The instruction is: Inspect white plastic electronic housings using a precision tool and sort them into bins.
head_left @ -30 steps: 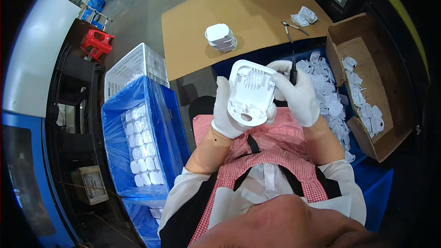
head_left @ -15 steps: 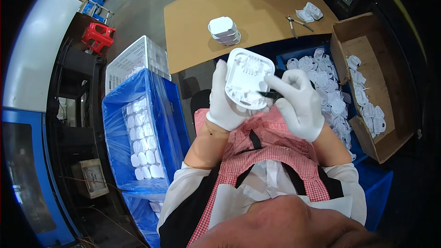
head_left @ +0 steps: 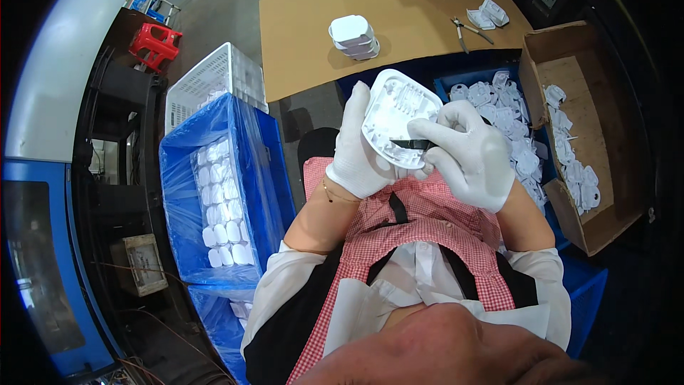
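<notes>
The left hand grasps a white cover around its edge; the right hand pinches a black pointed tool over it, tip toward nine o'clock.

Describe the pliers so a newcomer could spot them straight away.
Find the large tan tabletop at the top of the view. Toward its right end, near the front edge, the pliers lie just left of the white plastic parts. Unlike those chunky white parts, they are a thin tool with two handles spread in a V.
</notes>
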Demonstrator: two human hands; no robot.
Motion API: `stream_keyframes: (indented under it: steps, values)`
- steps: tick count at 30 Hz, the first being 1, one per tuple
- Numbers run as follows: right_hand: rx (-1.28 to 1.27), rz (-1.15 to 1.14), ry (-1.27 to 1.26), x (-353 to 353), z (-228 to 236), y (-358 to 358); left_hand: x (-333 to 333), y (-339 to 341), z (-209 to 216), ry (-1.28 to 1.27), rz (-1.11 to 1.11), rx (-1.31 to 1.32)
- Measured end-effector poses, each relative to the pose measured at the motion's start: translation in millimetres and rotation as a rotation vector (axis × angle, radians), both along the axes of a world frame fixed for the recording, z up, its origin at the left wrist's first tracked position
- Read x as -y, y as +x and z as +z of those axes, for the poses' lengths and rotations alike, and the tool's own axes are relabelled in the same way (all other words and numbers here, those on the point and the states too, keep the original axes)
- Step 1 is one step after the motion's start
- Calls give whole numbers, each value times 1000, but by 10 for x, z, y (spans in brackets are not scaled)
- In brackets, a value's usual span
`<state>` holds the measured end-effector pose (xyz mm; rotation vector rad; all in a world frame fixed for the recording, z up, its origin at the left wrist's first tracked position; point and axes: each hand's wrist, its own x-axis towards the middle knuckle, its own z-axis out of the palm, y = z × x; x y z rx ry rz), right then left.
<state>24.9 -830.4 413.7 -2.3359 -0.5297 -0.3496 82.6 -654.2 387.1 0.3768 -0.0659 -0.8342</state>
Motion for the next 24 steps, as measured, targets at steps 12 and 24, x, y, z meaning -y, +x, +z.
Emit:
stream_keyframes:
  steps: [12,24]
  values:
    - [0,52,70,42,-10,26,13,39,-44,-34,-15,56]
    - [-34,44,69,48,-25,32,21,21,-19,25,18,18]
